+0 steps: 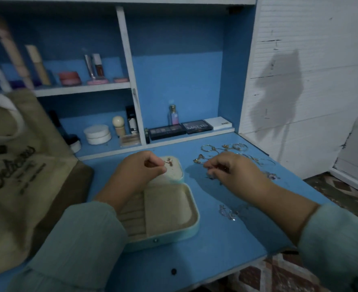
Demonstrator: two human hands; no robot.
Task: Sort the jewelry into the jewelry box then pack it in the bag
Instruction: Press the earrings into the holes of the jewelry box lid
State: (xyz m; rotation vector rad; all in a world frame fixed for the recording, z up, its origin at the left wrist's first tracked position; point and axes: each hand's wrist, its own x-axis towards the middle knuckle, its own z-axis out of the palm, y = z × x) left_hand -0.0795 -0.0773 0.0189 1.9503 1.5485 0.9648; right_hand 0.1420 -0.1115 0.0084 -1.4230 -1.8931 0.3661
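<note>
Left hand (137,172) is up over the open jewelry box (165,209), fingers curled in with the tips pinched together. Looks like it has hold of a small gold piece (168,161) that hangs right at the fingertips over the box lid, though the contact itself is too blurry to be sure.

Right hand (235,172) is off to the right of the box, low over the blue surface (211,253), fingers bent and pinching at something tiny and dark. Can't make out what it is, honestly.

The box sits middle of the surface, lid folded back away from the person, beige lining inside, ring-roll slots on the left part and a plain compartment on the right. Snap button on the near edge.

Rest of the jewelry is loose on the surface: a bunch of gold hoops and chains (226,150) behind the right hand, a small silvery-purple piece (271,176) to the right of it, and some silver bits (229,212) nearer, just beside the right forearm.

The tan canvas bag (16,165) with script lettering slumps at the left, close to the box.

Behind everything, blue shelves with makeup palettes (180,129), a white jar (97,134) and a little perfume bottle (173,114).
</note>
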